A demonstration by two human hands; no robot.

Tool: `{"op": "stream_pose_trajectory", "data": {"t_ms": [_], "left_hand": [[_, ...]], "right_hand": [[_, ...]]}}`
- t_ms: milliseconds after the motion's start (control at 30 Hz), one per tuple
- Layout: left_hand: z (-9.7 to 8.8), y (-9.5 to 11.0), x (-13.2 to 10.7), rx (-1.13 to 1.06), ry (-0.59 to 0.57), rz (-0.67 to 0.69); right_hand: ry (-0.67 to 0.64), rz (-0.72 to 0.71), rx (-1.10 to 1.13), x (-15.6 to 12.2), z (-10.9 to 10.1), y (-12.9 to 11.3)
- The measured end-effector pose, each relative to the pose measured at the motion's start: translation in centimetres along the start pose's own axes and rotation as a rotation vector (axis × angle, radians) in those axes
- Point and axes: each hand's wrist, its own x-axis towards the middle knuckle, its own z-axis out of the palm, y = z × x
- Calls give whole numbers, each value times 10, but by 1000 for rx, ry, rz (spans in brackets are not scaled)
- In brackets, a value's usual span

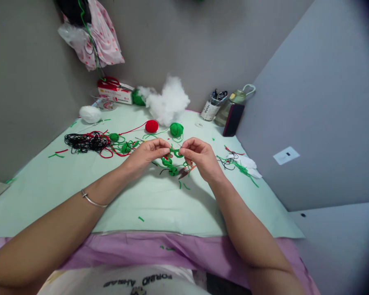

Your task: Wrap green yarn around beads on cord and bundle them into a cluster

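Observation:
My left hand is closed, its thumb and forefinger pinching a small green yarn piece that looks crocheted. The fingertips of my right hand pinch the same piece from the other side. A thin line shows by the right fingertips; whether it is a needle or a thread I cannot tell. Below the hands lie green knitted bits with dark strands. Small snips with dark blades rest on the table just under my right hand, partly hidden by it.
Tangled black yarn lies left, mixed with red and green strands. Beyond the hands are a red ball, a green ball and white stuffing. A pen cup, bottle and phone stand back right. Yarn scraps lie right.

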Motion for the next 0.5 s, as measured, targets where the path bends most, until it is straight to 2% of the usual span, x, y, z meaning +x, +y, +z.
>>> {"op": "stream_pose_trajectory", "data": {"t_ms": [500], "left_hand": [[0,2,0,-65,-32,-84]], "right_hand": [[80,-8,-11,2,-3,0]]}}
